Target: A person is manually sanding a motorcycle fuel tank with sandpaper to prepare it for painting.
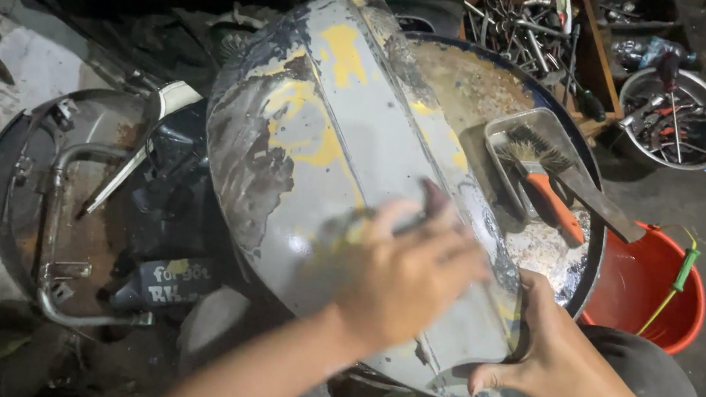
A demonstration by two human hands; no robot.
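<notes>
**Two hands on a worn grey metal panel over a drum**

A curved grey metal panel, its paint flaked and blotched with yellow and dark patches, lies tilted across the top of a round drum, running from the upper middle of the view down toward the person; the left hand lies flat on the panel's lower part, its grip spread with fingers splayed and blurred, and whether anything sits under the palm cannot be told; the right hand clasps the panel's near right edge, its grip pressed together on the rim with the thumb curled along the underside.

On the drum's rusty, speckled top, just right of the panel, stands a shallow metal tray; in it lies a wire brush with an orange handle, and a flat metal scraper rests across the tray's right edge, pointing outward.

An orange bucket with a green-handled tool hooked at its rim stands on the floor to the right of the drum; a metal bowl of hand tools sits further back on the right; a wooden shelf behind holds a heap of spanners; to the left, a scooter body shell with a bent metal tube lies on the floor.
</notes>
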